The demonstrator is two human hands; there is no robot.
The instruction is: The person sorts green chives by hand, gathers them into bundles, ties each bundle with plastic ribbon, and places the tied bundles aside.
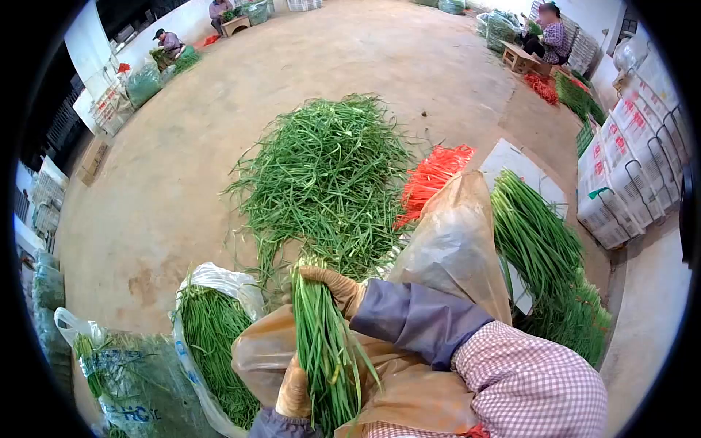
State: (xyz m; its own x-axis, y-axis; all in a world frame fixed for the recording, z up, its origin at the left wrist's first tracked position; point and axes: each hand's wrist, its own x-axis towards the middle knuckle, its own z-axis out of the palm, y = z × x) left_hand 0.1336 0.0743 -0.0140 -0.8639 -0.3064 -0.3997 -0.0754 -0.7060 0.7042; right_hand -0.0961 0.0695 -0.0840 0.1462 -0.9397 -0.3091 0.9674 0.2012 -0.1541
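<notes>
A bunch (321, 350) of green stalks is being held lengthwise at the near middle, above a brown plastic sheet (467, 274) that is covering the lap. The hands are being kept apart along it. Its far end is being gripped by the right hand (332, 286), with the fingers curled over the top. Its left side, nearer, is being touched by the left hand (293, 390), thumb pointing away; how far those fingers are closing cannot be told, since they are hidden.

Just beyond, a loose pile (321, 182) of stalks is being spread on the floor (182, 197). To its right, red strips (436, 179) are being heaped close to the sheet. Farther right, a thick stack (537, 244) of stalks is being partly supported by a white board (522, 175).

On the near left, more stalks are being held in a white bag (219, 281), and beside it a clear bag (146, 387) is being filled out by greens. White crates (635, 168) are being lined up at the right. Stalks are being handled by a person (553, 40) at the far right and by another person (169, 45) at the far left.
</notes>
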